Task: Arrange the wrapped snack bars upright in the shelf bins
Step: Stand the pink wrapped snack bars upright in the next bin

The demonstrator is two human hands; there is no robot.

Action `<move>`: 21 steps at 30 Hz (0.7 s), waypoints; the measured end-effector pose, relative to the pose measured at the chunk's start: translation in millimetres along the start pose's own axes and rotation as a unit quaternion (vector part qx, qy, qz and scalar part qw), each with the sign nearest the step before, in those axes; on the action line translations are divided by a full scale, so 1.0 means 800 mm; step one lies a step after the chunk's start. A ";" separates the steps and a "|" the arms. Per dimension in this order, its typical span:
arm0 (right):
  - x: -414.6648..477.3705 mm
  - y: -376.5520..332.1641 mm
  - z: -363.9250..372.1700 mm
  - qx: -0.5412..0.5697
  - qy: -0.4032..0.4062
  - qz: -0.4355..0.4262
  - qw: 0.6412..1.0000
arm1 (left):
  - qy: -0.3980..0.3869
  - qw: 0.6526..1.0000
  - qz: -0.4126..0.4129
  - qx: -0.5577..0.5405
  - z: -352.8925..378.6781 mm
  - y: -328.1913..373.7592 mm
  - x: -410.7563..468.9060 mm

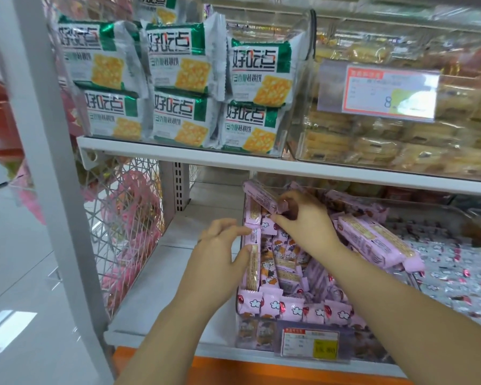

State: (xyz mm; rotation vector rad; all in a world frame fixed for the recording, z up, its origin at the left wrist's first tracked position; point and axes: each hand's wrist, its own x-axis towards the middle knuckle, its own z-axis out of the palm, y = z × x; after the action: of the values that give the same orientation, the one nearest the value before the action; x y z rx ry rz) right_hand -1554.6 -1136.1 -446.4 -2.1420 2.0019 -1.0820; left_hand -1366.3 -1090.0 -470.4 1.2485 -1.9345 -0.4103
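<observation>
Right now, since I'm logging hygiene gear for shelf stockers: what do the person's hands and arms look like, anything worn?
The left hand and right hand are bare: no gloves, rings, watch or bracelet show. The left forearm and right forearm are bare too; no sleeve comes into view.

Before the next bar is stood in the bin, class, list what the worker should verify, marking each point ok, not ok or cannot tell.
1. Right hand grips the tilted bar: ok, fingers curl round one end.
2. Left hand steadies the bar by the left wall: ok, it is pinched between thumb and fingers.
3. Front row upright: ok, the ends point up behind the bin front.
4. Middle bars upright: not ok, several lie slanted and loose.
5. Stacked bars at the right secure: cannot tell, they lie flat across the top.
</observation>
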 end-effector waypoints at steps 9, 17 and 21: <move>-0.050 -0.005 -0.066 0.138 -0.196 0.082 0.967 | -0.005 1.000 -0.005 -0.005 0.002 -0.001 0.000; -0.036 -0.007 -0.046 0.169 -0.410 0.182 0.878 | -0.010 1.000 0.005 -0.001 0.004 -0.001 -0.008; -0.036 -0.021 -0.017 0.232 -0.438 0.248 0.833 | -0.014 1.000 0.011 -0.007 0.005 -0.004 -0.006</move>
State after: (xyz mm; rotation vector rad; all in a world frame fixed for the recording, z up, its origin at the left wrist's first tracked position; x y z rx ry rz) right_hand -1544.8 -1102.0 -441.7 -1.3400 1.4770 -0.3216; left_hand -1366.0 -1087.9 -477.3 1.2173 -1.9640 -0.4316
